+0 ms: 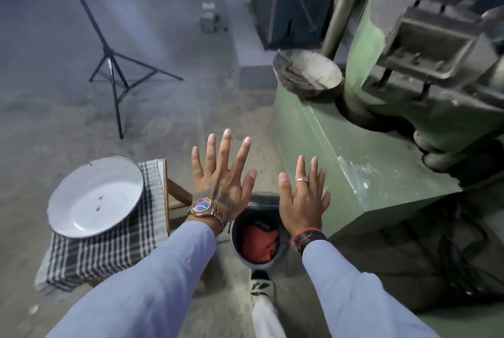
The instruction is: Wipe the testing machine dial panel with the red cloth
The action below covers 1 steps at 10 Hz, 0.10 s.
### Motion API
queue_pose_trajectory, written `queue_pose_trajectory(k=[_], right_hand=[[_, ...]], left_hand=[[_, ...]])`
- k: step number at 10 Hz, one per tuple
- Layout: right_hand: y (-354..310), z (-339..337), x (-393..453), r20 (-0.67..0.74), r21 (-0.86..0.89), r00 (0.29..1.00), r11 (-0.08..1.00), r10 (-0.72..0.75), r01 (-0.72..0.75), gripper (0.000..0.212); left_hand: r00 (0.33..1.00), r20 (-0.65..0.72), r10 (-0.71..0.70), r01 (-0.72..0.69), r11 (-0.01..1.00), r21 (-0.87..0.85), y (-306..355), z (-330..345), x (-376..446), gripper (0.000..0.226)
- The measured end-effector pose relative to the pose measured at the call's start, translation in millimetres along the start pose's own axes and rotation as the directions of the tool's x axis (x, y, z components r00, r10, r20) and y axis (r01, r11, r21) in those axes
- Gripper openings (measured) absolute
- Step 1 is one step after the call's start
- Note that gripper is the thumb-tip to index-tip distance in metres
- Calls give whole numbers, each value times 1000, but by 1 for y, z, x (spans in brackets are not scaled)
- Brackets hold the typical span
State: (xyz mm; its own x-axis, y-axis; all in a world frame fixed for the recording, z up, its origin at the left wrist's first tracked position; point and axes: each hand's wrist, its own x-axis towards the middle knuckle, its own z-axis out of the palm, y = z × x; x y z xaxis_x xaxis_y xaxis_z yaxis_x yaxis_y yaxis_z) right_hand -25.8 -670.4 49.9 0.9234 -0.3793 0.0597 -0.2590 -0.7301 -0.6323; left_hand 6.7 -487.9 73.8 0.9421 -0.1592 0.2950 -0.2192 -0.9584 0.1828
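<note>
The big green-painted steel testing machine (362, 174) fills the right of the frame; its dial panel is out of sight from here. At lower left a round white enamel basin (95, 198) sits on a checked cloth over a wooden stool. At lower centre, a dark round metal bucket (259, 234) holds the crumpled red cloth (259, 241). My left hand (221, 176) and right hand (302, 198) hover spread and empty above it. I should reach down and gather the cloth whole.
</note>
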Motion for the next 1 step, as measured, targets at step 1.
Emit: queue_pose_trajectory(k=[1], right_hand=[[-18, -37, 5, -98, -150, 976, 972, -195, 180, 72]], left_hand=[[999, -26, 28, -28, 1000, -2, 8, -40, 11, 73]])
